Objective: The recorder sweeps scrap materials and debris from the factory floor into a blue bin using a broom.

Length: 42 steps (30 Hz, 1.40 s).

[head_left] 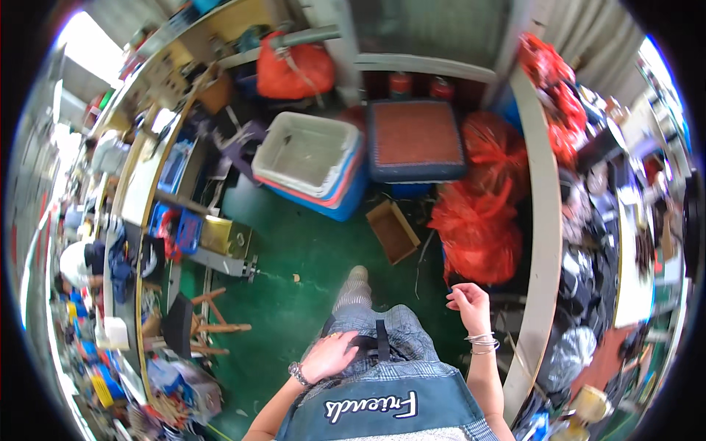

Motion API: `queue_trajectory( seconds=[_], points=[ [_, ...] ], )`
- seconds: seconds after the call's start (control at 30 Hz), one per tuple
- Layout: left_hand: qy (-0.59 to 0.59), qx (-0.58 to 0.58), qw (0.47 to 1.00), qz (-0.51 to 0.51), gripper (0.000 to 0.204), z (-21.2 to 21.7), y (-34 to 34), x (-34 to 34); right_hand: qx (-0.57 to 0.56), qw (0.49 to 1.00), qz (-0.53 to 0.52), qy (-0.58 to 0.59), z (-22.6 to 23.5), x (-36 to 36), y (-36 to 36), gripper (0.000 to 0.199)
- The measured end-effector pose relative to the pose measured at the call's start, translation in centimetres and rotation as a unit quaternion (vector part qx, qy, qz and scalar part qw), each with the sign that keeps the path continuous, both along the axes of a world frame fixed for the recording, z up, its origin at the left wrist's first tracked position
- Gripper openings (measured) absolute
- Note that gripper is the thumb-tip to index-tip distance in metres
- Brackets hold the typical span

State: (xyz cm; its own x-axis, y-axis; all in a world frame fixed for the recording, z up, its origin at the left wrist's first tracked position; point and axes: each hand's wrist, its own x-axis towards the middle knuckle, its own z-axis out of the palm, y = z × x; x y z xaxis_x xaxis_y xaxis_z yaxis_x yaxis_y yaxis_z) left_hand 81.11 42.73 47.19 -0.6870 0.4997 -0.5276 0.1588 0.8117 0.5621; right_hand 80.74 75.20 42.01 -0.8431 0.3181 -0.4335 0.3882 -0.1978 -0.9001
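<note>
My left hand (331, 357) lies against the front of my checked clothing at the waist, beside a black strap (382, 339). Its fingers are stretched out flat on the cloth, and a bracelet or watch circles the wrist. Out to the right, my right hand (469, 304) is raised near the red plastic bags (482, 231), apart from them. Its fingers are curled together in a pinch; a small dark spot shows at the tips, too small to name. Silvery bangles (482, 342) hang on that wrist. A dark apron (360, 411) covers my front.
Ahead stand stacked plastic tubs (309, 192), a padded square stool-like box (417, 140) and an open cardboard box (393, 231) on the green floor (272, 294). A wooden stool (213, 323) and cluttered bench lie left. A pale partition edge (542, 220) runs along my right.
</note>
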Motion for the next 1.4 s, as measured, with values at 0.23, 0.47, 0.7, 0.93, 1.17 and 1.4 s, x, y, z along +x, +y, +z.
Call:
queue_trajectory(
  seconds=[0.23, 0.47, 0.7, 0.93, 1.17, 1.4],
  points=[
    [-0.027, 0.017, 0.996, 0.081, 0.043, -1.8, -5.9, -5.0, 0.021, 0.979, 0.203, -0.015, -0.8, -10.4, -10.6, 0.014],
    [-0.029, 0.017, 0.996, 0.080, 0.040, -2.2, -14.8, -16.2, 0.124, 0.955, 0.269, -0.031, -5.0, -20.0, -20.9, 0.016],
    [0.066, -0.044, 0.989, 0.122, 0.037, -1.3, -24.7, -25.5, 0.084, 0.931, 0.337, -0.114, -8.5, -27.9, -27.4, 0.020],
    [0.070, -0.031, 0.979, 0.190, 0.037, -4.3, -29.1, -31.6, -0.127, 0.927, 0.118, -0.333, -16.1, -40.2, -29.3, 0.041],
    [0.079, 0.060, 0.983, 0.155, 0.026, -8.2, -28.7, -37.4, 0.166, 0.884, 0.118, -0.421, -28.2, -48.8, -28.6, 0.051],
    [-0.001, 0.030, 0.972, 0.232, 0.036, -5.0, -30.5, -46.9, 0.258, 0.845, 0.187, -0.429, -27.5, -56.2, -30.2, 0.053]
  ],
)
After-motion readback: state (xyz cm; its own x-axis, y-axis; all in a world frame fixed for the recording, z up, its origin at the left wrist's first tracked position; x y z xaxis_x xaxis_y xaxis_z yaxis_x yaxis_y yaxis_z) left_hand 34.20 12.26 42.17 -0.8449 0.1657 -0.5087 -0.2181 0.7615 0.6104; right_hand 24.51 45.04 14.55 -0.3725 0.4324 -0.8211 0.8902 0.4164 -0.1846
